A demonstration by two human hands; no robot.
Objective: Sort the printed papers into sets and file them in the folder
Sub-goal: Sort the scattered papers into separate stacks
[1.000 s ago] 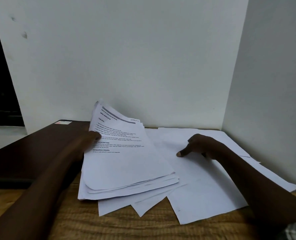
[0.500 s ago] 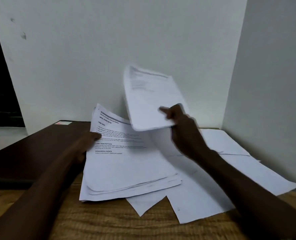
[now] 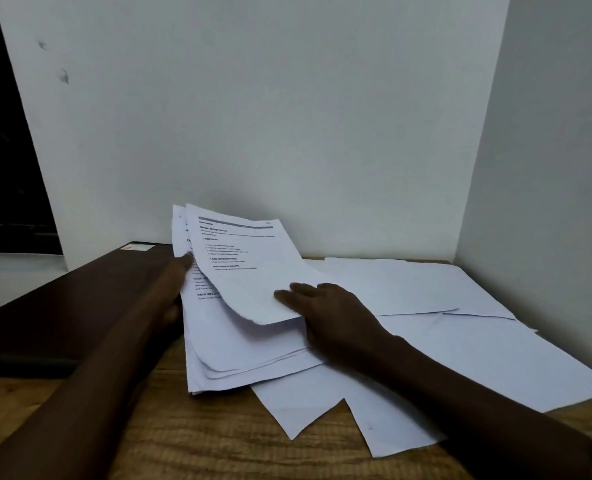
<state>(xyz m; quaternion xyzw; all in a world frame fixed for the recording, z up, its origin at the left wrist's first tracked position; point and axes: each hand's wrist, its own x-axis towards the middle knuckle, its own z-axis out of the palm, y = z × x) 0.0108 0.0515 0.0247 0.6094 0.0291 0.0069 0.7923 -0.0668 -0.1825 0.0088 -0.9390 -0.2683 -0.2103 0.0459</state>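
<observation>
While the right grip (image 3: 325, 313) pinches the top sheet (image 3: 246, 271) at its near right corner, thumb (image 3: 282, 293) lying on the printed face and the other fingers tucked out of sight beneath, that sheet arches up and away from the grip toward the wall (image 3: 287, 116), its far end raised and its near edge sagging; directly under this grip and the lifted page lies the stack of printed papers (image 3: 249, 355), fanned a little at its near edge, flat on the wooden bench (image 3: 201, 441); the left grip (image 3: 173, 289) rests against the stack's left edge, one fingertip touching the printed lines where a few upper pages stand raised; whether its fingers curl round those pages or merely press them I cannot tell, since the forearm covers most of it; to the right of the right grip, and partly beneath its wrist, loose blank-faced sheets (image 3: 460, 348) spread across the bench, overlapping one another and reaching under the stack; to the left of the left grip, touching the stack's side, sits a dark brown flat case (image 3: 62, 306) with a small pale label (image 3: 136, 248) at its far corner; whether this is the folder I cannot tell.
</observation>
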